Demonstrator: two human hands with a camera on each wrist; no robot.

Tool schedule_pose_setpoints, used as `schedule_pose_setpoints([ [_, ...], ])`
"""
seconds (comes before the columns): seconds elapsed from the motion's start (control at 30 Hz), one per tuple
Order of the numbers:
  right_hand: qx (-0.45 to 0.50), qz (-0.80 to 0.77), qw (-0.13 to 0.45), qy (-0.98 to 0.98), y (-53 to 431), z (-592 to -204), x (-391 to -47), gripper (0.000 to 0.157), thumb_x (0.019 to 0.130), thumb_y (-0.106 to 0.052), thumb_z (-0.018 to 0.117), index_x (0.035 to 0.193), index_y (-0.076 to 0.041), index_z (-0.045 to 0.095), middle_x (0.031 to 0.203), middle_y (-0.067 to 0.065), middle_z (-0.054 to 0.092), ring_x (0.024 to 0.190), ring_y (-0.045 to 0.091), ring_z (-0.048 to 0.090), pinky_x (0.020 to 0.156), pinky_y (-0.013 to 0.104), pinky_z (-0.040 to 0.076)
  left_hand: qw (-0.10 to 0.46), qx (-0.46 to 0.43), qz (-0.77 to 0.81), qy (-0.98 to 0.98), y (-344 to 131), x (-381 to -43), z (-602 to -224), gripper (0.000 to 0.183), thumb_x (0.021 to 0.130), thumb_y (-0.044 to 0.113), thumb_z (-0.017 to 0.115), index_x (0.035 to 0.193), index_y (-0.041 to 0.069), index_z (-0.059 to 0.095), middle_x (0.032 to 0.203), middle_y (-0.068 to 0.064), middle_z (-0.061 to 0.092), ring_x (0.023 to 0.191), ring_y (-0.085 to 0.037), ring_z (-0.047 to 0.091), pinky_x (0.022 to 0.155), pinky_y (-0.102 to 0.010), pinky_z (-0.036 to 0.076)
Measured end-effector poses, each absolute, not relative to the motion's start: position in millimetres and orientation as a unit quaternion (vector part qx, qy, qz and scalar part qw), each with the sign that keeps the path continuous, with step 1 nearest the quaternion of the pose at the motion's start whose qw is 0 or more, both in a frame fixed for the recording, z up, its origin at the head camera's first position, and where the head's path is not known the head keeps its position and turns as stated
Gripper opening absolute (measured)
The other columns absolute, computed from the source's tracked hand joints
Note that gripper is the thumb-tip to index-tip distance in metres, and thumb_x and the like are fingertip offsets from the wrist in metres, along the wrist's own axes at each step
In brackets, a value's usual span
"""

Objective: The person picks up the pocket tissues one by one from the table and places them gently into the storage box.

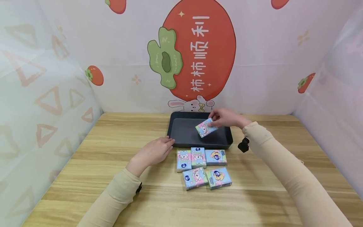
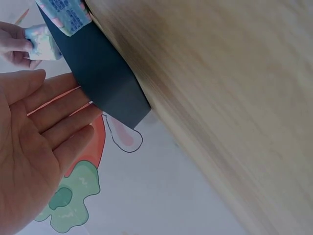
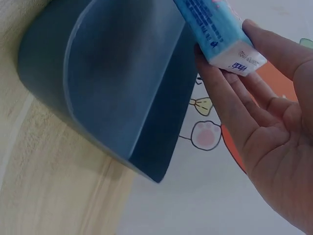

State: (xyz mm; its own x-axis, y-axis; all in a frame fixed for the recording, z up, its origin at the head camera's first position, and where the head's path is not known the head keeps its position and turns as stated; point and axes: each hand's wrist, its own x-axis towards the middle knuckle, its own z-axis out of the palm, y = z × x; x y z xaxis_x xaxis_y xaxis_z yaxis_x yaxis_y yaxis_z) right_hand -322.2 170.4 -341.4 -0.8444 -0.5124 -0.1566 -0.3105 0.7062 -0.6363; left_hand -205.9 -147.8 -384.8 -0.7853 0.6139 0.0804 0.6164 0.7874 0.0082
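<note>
My right hand (image 1: pixel 227 117) pinches a pocket tissue pack (image 1: pixel 204 128) between thumb and fingers, tilted above the dark grey tray (image 1: pixel 181 146). The right wrist view shows one white end of this pack (image 3: pixel 239 59) with printed lettering. My left hand (image 1: pixel 156 150) has its fingers straight, the tips touching the tray's front left corner; in the left wrist view its palm (image 2: pixel 29 156) holds nothing. Several more tissue packs, pastel blue, pink and green, lie on the table just in front of the tray, among them one at the left (image 1: pixel 184 160) and one at front right (image 1: pixel 219 178).
The wooden table (image 1: pixel 113 135) reaches back to a printed cloth wall (image 1: pixel 127 91) right behind the tray. Cloth walls also stand at the left (image 1: pixel 42 78) and right (image 1: pixel 337 104). Small black devices are worn at both wrists.
</note>
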Motion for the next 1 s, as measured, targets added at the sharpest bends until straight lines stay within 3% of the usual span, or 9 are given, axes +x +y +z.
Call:
schedule_pose_setpoints([
  [0.27, -0.218, -0.294, 0.137, 0.920, 155, -353, -335, 0.038, 0.082, -0.030, 0.075, 0.107, -0.007, 0.058, 0.094, 0.008, 0.064, 0.077, 0.019, 0.061, 0.070, 0.028, 0.057, 0.035, -0.325, -0.011, -0.945, -148, -206, -385, 0.037, 0.100, 0.020, 0.045, 0.127, 0.000, 0.058, 0.129, -0.018, 0.059, 0.123, -0.031, 0.054, 0.104, -0.042, 0.045],
  [0.7, -0.182, -0.324, 0.154, 0.915, 137, -354, -339, 0.044, 0.083, -0.030, 0.074, 0.113, -0.003, 0.056, 0.108, 0.014, 0.062, 0.092, 0.024, 0.061, 0.081, 0.032, 0.058, 0.041, -0.326, -0.013, -0.944, -147, -206, -384, 0.036, 0.099, 0.019, 0.046, 0.127, -0.001, 0.059, 0.128, -0.019, 0.059, 0.122, -0.031, 0.054, 0.103, -0.042, 0.045],
  [1.0, -0.170, -0.344, 0.154, 0.911, 125, -370, -352, 0.043, 0.083, -0.029, 0.074, 0.111, -0.002, 0.054, 0.108, 0.015, 0.061, 0.090, 0.023, 0.063, 0.078, 0.031, 0.059, 0.045, -0.329, -0.010, -0.943, -147, -205, -384, 0.036, 0.099, 0.019, 0.046, 0.126, -0.001, 0.059, 0.127, -0.020, 0.060, 0.121, -0.032, 0.055, 0.103, -0.042, 0.046],
])
